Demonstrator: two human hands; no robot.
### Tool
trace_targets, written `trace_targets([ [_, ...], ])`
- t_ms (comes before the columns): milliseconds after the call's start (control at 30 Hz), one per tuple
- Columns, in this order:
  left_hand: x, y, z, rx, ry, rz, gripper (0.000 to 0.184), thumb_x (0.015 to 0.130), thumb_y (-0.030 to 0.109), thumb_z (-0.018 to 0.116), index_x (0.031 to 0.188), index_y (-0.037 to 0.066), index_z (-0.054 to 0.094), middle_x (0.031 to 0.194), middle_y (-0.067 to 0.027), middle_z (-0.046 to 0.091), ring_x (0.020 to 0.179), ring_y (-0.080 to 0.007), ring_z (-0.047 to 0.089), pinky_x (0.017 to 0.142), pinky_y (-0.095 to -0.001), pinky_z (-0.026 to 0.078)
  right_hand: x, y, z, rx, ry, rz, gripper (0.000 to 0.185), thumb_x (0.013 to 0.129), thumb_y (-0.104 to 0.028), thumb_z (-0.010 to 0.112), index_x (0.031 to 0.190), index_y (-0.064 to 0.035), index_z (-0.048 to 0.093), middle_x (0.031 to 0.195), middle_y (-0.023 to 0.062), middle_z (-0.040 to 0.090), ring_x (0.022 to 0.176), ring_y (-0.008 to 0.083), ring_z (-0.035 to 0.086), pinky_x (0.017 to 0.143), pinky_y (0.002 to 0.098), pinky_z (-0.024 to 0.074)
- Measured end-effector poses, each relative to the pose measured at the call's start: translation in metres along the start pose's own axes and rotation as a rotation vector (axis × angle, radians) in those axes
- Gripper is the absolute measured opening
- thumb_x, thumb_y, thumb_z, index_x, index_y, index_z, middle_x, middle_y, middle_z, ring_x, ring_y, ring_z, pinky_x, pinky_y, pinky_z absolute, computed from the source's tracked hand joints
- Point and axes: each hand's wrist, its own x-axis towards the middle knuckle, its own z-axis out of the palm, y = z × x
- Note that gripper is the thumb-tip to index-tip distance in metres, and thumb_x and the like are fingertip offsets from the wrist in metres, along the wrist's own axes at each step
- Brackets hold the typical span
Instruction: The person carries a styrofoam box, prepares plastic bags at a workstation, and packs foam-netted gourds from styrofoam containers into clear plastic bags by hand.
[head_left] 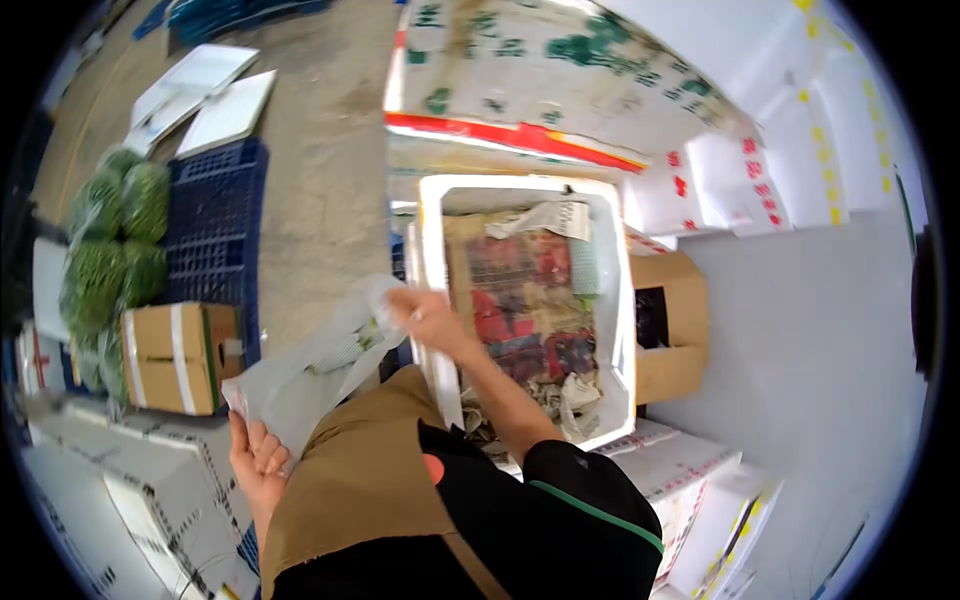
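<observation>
A clear plastic bag [300,385] is stretched between my hands in front of the brown apron. Something pale with green bits shows inside it, too blurred to name. My left hand [262,455] is closed, with a lower corner of the bag pinched in it. At the bag's upper end, my right hand [428,316] is closed on the plastic, slightly smeared by motion. The right forearm crosses the rim of an open white foam box [432,260]. Inside that box lie printed newspaper [515,275], crumpled paper [580,395] and a pale green mesh-like piece [584,268].
Bags of green vegetables [118,250] and a taped carton [168,358] sit by a blue pallet [212,220] on the left. Foam lids [230,112] lie on the floor. Stacked foam boxes [560,75] stand ahead, and an open cardboard box [680,325] sits right.
</observation>
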Motion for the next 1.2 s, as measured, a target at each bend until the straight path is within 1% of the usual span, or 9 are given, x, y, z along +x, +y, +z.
trace_targets([
  [100,0.018,-0.011,-0.006,0.043,0.104,-0.002,0.044,0.096,0.037,0.037,0.062,0.01,0.032,0.054,0.0011,0.027,0.037,-0.0094,0.025,0.036,-0.0237,0.023,0.005,0.047,-0.125,-0.755,0.738,-0.061,0.019,0.072,-0.01,0.062,0.086,0.002,0.058,0.082,0.0181,0.056,0.082,0.0352,0.052,0.077,0.0421,0.0417],
  [200,0.028,-0.014,-0.004,0.081,0.135,-0.024,0.044,0.096,0.037,0.038,0.061,0.011,0.032,0.054,0.001,0.026,0.037,-0.0089,0.025,0.036,-0.0234,0.022,-0.028,0.138,-0.218,-1.296,0.951,0.437,0.041,0.07,-0.022,0.067,0.097,0.002,0.049,0.1,0.0193,0.049,0.092,0.0361,0.048,0.077,0.0457,0.0389],
  [333,0.032,-0.015,-0.003,0.077,0.133,-0.054,0.044,0.096,0.036,0.038,0.061,0.011,0.032,0.054,0.0006,0.026,0.037,-0.0088,0.025,0.036,-0.0238,0.022,-0.058,0.173,-0.228,-1.521,0.86,0.612,0.052,0.064,-0.021,0.072,0.104,-0.0028,0.043,0.105,0.0136,0.044,0.101,0.0312,0.045,0.077,0.0441,0.0395],
  [733,0.021,-0.019,0.005,0.074,0.138,-0.044,0.044,0.097,0.035,0.036,0.06,0.011,0.03,0.053,0.0,0.025,0.039,-0.0096,0.027,0.039,-0.0239,0.024,-0.059,0.172,-0.206,-1.406,0.812,0.763,0.074,0.061,-0.03,0.077,0.119,-0.006,0.039,0.113,0.0181,0.046,0.105,0.0316,0.045,0.086,0.046,0.033],
  [867,0.026,-0.017,-0.003,0.086,0.116,-0.088,0.044,0.097,0.034,0.036,0.061,0.011,0.03,0.053,0.0001,0.025,0.039,-0.0096,0.026,0.039,-0.024,0.024,-0.07,0.173,-0.211,-1.279,0.812,0.793,0.069,0.055,-0.034,0.075,0.11,-0.0034,0.046,0.093,0.0179,0.058,0.084,0.0346,0.058,0.08,0.0444,0.0411],
  [967,0.033,-0.012,-0.007,0.134,0.069,-0.098,0.043,0.097,0.034,0.037,0.061,0.011,0.031,0.053,0.0002,0.025,0.04,-0.0094,0.027,0.04,-0.0242,0.025,-0.104,0.157,-0.216,-0.606,0.946,0.882,0.052,0.062,-0.036,0.073,0.096,-0.0025,0.053,0.083,0.0154,0.059,0.077,0.029,0.06,0.063,0.0413,0.0474],
  [1000,0.032,-0.01,-0.008,0.153,0.062,-0.085,0.043,0.097,0.034,0.037,0.061,0.011,0.031,0.054,0.0002,0.025,0.04,-0.0094,0.027,0.04,-0.0242,0.025,-0.119,0.14,-0.218,0.25,1.071,0.963,0.043,0.069,-0.039,0.069,0.089,-0.003,0.057,0.075,0.0126,0.06,0.064,0.0245,0.06,0.047,0.0367,0.047],
  [1067,0.026,-0.004,-0.005,0.115,0.035,-0.09,0.042,0.097,0.034,0.036,0.062,0.011,0.031,0.054,0.0001,0.025,0.041,-0.0095,0.028,0.041,-0.0244,0.026,-0.158,0.077,-0.205,0.533,0.986,1.019,0.04,0.074,-0.034,0.065,0.098,-0.0028,0.058,0.077,0.0104,0.061,0.052,0.0218,0.057,0.041,0.0379,0.0462],
  [1200,0.032,-0.007,0.011,0.036,-0.058,-0.179,0.044,0.097,0.036,0.034,0.063,0.01,0.032,0.056,-0.0001,0.027,0.041,-0.0097,0.029,0.041,-0.0251,0.027,-0.192,-0.034,-0.156,0.321,0.79,0.632,0.062,0.068,-0.018,0.069,0.119,0.0103,0.049,0.107,0.0182,0.06,0.094,0.0228,0.059,0.08,0.0313,0.0468],
])
